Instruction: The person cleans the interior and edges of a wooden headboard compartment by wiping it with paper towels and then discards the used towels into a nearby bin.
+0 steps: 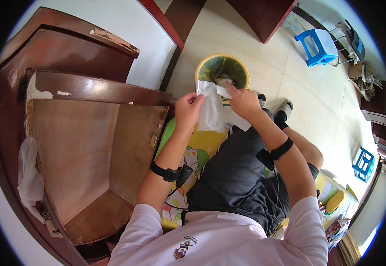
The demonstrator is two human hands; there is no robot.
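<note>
My left hand [189, 108] pinches the upper part of a translucent plastic bag [210, 113], which hangs flat in front of my lap. To its right, my right hand [244, 99] grips a narrow whitish strip [224, 92] that meets the bag near its top edge; whether the strip is part of the bag I cannot tell. Just beyond both hands stands a round bin with a yellow rim [199, 68], a dark green liner and some litter inside. Below my right hand, a white sheet-like piece [239, 121] lies by my thigh.
An open wooden cabinet [76, 149] stands at the left, with a crumpled plastic bag [30, 176] at its edge. A patterned yellow cover [209, 144] lies beneath me. Blue plastic stools [319, 46] stand on the tiled floor at the right. Cables hang from my armbands.
</note>
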